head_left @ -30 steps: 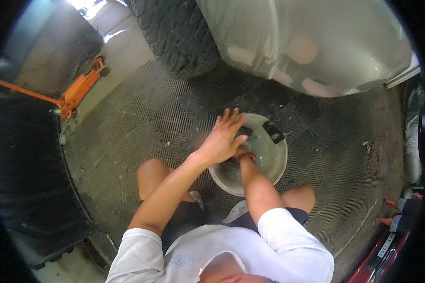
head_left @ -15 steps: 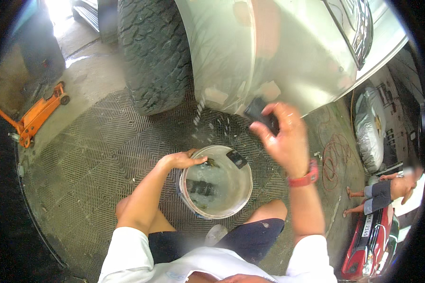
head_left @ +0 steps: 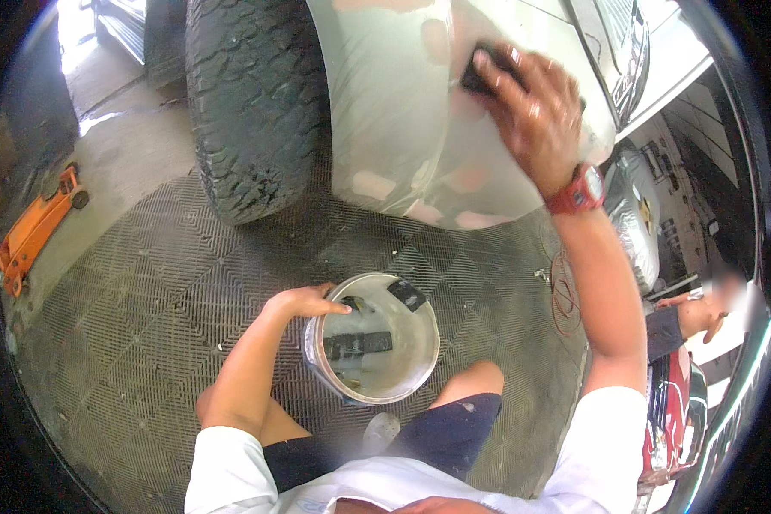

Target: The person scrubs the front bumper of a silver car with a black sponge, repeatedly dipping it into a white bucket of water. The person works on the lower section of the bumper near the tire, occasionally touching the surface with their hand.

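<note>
My right hand (head_left: 540, 116), with a red watch on its wrist, presses a black sanding block (head_left: 478, 75) against the pale car fender (head_left: 385, 103). Its fingers look wet. Pinkish patches mark the wet-looking panel around the block. Lower down, my left hand (head_left: 304, 302) grips the left rim of a whitish bucket (head_left: 427, 343), with the thumb over the edge. Cloudy water stands in that bucket. Dark ribbed strips (head_left: 357, 344) lie in the water, and a black rectangular piece (head_left: 406, 294) rests against the inner wall near the far rim.
A large treaded tire (head_left: 253, 111) stands left of the fender. An orange floor jack (head_left: 38, 227) sits at the far left. On the right are a coiled reddish hose (head_left: 565, 295), another person (head_left: 694, 321) and a red car (head_left: 666, 407). Ribbed matting (head_left: 154, 334) covers the floor.
My right hand has moved up with the block, from above the bucket to the fender's upper part. Falling water drops no longer show. My left hand stays on the bucket rim.
</note>
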Demonstrator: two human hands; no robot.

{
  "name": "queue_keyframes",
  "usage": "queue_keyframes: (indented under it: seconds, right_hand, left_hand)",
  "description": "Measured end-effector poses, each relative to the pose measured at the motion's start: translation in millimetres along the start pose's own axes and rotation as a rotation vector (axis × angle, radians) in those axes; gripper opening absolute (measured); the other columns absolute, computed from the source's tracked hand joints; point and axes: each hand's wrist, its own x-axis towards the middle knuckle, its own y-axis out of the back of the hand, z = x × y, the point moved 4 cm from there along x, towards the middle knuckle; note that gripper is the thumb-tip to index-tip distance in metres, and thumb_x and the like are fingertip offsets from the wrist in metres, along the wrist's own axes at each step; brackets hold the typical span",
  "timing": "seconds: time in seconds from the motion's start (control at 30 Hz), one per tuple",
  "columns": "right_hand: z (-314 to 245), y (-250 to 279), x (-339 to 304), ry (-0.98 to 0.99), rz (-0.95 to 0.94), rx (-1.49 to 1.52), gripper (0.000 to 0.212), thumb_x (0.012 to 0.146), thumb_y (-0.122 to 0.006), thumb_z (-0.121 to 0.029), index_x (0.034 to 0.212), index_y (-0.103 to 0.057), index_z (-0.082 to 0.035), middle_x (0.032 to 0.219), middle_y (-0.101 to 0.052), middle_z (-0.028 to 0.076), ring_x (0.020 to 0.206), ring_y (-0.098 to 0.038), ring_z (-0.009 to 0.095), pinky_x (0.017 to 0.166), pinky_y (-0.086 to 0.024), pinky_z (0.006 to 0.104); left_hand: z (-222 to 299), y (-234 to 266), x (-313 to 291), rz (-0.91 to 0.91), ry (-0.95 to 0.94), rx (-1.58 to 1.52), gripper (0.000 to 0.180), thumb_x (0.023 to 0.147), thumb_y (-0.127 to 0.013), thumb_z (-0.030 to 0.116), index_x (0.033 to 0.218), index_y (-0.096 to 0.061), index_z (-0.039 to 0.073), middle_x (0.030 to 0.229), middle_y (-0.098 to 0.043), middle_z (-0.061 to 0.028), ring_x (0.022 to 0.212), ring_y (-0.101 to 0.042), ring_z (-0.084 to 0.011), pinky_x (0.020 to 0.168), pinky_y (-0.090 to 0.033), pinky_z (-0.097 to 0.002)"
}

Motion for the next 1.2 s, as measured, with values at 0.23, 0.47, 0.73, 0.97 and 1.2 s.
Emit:
queue_keyframes:
  seconds: [0.23,0.47,0.73,0.97,1.2]
  right_hand:
    - [-5.8,1.5,2.8,0.069,-0.13,-0.104,0.056,0.093,-0.071,-0.004,0.146,-0.074,-0.022,0.156,-0.066,0.001,0.138,-0.06,0.027,0.119,-0.043,0.0546]
    - [-21.1,1.1,-52.4,-0.022,-0.182,-0.068,0.063,0.087,-0.072,-0.004,0.147,-0.075,-0.022,0.161,-0.064,0.002,0.134,-0.062,0.026,0.118,-0.041,0.0512]
    - [15.2,7.3,26.8,-0.027,-0.101,-0.086,0.057,0.092,-0.074,-0.009,0.148,-0.074,-0.022,0.153,-0.068,0.002,0.136,-0.06,0.028,0.118,-0.041,0.049]
    - [20.4,7.4,37.0,-0.054,-0.101,-0.107,0.053,0.094,-0.074,-0.006,0.144,-0.076,-0.021,0.153,-0.068,0.003,0.135,-0.06,0.029,0.119,-0.041,0.0502]
    - [9.3,10.5,-17.3,-0.057,-0.091,-0.057,0.057,0.089,-0.071,-0.003,0.143,-0.075,-0.02,0.152,-0.066,0.002,0.135,-0.059,0.027,0.118,-0.041,0.0508]
  left_hand:
    - [-22.0,-0.2,13.7,0.061,-0.072,-0.008,0.12,0.087,-0.077,0.076,0.176,-0.036,0.006,0.168,-0.055,-0.0283,0.157,-0.051,-0.0426,0.13,-0.039,-0.0467]
    - [-15.5,-1.4,8.1,-0.07,-0.045,-0.037,0.126,0.09,-0.075,0.074,0.179,-0.022,0.001,0.176,-0.043,-0.0288,0.163,-0.043,-0.041,0.134,-0.034,-0.0455]
    - [12.5,-0.8,-0.2,-0.117,0.01,0.046,0.126,0.09,-0.076,0.07,0.18,-0.018,0.005,0.171,-0.049,-0.0298,0.159,-0.049,-0.0409,0.132,-0.038,-0.0449]
    - [85.2,-41.2,-16.8,0.909,-0.308,0.439,0.092,0.096,-0.081,0.054,0.17,-0.047,0.012,0.163,-0.06,-0.024,0.151,-0.056,-0.0454,0.129,-0.042,-0.0543]
    - [61.0,-138.7,-21.7,0.491,-0.255,0.288,0.057,0.098,-0.08,0.042,0.143,-0.071,0.009,0.14,-0.072,-0.0203,0.133,-0.068,-0.0413,0.114,-0.054,-0.0555]
